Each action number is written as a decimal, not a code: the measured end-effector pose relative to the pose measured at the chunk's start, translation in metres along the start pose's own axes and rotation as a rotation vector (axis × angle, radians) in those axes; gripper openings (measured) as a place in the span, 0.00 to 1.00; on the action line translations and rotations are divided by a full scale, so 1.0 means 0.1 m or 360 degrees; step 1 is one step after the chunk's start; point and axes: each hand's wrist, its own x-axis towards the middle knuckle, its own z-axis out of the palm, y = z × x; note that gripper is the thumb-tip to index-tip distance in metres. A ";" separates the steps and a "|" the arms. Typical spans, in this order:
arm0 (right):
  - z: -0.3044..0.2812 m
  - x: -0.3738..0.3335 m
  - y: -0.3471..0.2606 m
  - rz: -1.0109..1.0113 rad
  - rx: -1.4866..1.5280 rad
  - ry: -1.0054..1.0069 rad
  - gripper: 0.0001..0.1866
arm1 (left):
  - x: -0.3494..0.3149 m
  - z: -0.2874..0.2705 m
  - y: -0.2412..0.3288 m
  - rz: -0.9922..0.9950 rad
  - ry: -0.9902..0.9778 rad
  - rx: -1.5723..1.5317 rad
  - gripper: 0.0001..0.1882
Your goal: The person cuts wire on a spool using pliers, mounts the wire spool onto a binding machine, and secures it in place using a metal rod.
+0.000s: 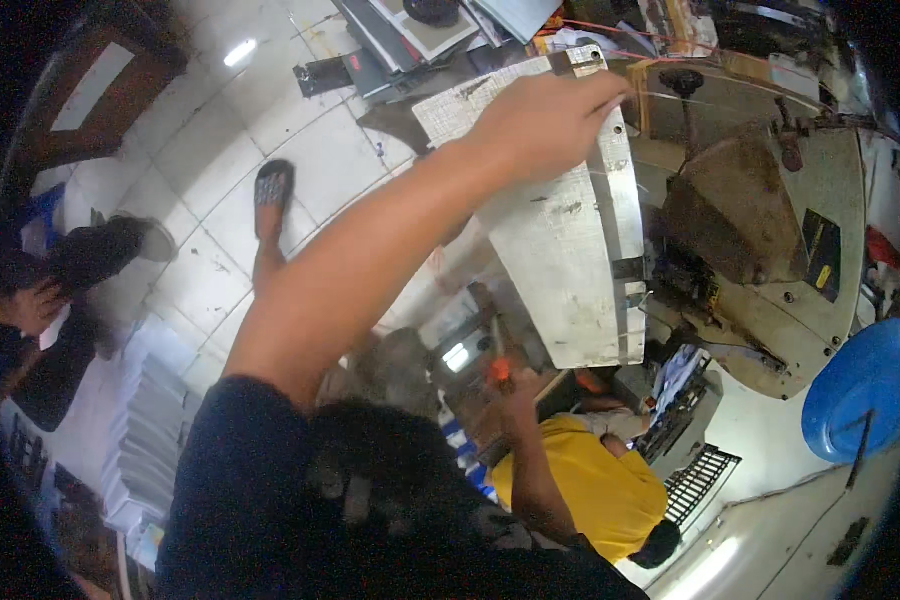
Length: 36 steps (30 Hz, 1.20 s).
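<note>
My left arm reaches across to the far end of a worn, whitish board-like surface (560, 270). Over its far edge, my left hand (555, 120) is closed, with thumb and fingers pinched together. What they pinch, if anything, is too small to make out. Lower down, beside the board's near end, my right hand (518, 392) is wrapped round an orange-handled tool (500, 370). A thin shaft seems to point up from the handle, but blur hides the tool's exact kind. A dark metal strip (620, 235) runs along the board's right side.
A person in a yellow shirt (590, 490) is close by on the lower right. Another person's dark-clothed legs (60, 370) show at left. A sandalled foot (273, 190) stands on white tiles. Machinery (740, 220) and a blue basin (860, 395) lie right; stacked folders (410, 35) lie far.
</note>
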 end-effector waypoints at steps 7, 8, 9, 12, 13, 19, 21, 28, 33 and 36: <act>0.25 0.03 0.29 -0.0022 -0.0237 -0.0002 0.18 | -0.05 0.01 0.03 0.0181 0.0101 -0.0251 0.18; 0.27 0.05 0.35 -0.0010 -0.0262 0.0032 0.18 | -0.05 0.03 -0.06 0.0192 0.0118 -0.0290 0.18; 0.31 0.08 0.31 0.0138 0.0084 -0.0093 0.18 | -0.06 0.02 -0.16 0.0216 0.0128 -0.0265 0.18; 0.40 0.20 0.48 0.0404 0.0254 -0.0130 0.18 | -0.06 0.12 -0.36 0.0380 0.0162 -0.0431 0.19; 0.43 0.21 0.57 0.0336 0.0228 -0.0102 0.18 | -0.04 0.13 -0.36 0.0425 0.0147 -0.0444 0.19; 0.77 0.21 0.25 0.0380 0.0324 -0.0174 0.22 | -0.08 0.06 -0.59 0.0428 0.0048 -0.0606 0.21; 0.90 0.27 -0.02 0.0440 0.0145 -0.0215 0.22 | -0.09 0.05 -0.70 0.0467 0.0024 -0.0660 0.21; 1.20 0.48 -0.27 0.0682 0.0181 -0.0447 0.25 | -0.05 0.00 -0.82 0.0612 -0.0012 -0.0876 0.18; 1.28 0.49 0.03 0.0572 0.0412 -0.0346 0.25 | -0.01 0.10 -0.82 0.0719 -0.0016 -0.0966 0.19; 1.28 0.51 0.08 0.0613 0.0463 -0.0391 0.24 | -0.04 0.07 -0.83 0.0758 -0.0065 -0.0918 0.20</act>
